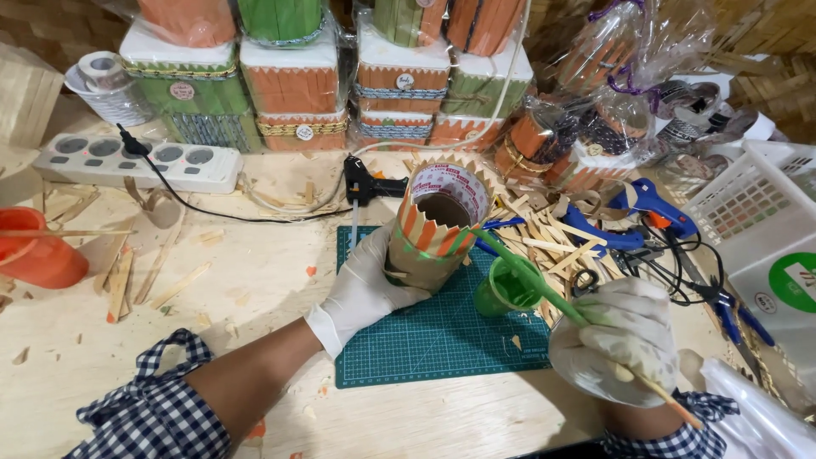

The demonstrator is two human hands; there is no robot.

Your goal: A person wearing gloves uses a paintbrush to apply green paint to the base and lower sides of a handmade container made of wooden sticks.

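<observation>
Head view shows the cardboard cylinder (433, 225) in my left hand (367, 285), over the upper part of the green cutting mat (433, 344). It is a brown tube covered around its side with flat wooden sticks that end in pointed tips, so the top rim looks like a crown. Most sticks are painted orange, some are bare wood, and near the lower side of the tube there are smears of fresh green paint. A roll of tape with a white and red printed face sits inside the open mouth. The long axis of the tube is tilted: the open mouth points up and away from me, toward the far right of the mat, and the closed end comes down toward my left palm.

My left hand wears a white glove and is closed around the lower body of the tube, fingers wrapped on its left side, thumb underneath.

My right hand (616, 340), also gloved, is closed in a fist on a long wooden brush (544, 285) whose front half is coated green. The brush runs diagonally from beyond the right edge of the mat up to the left, and its tip touches the sticks on the right side of the tube. A small green paint cup (503, 289) stands on the right part of the mat, just under the brush
</observation>
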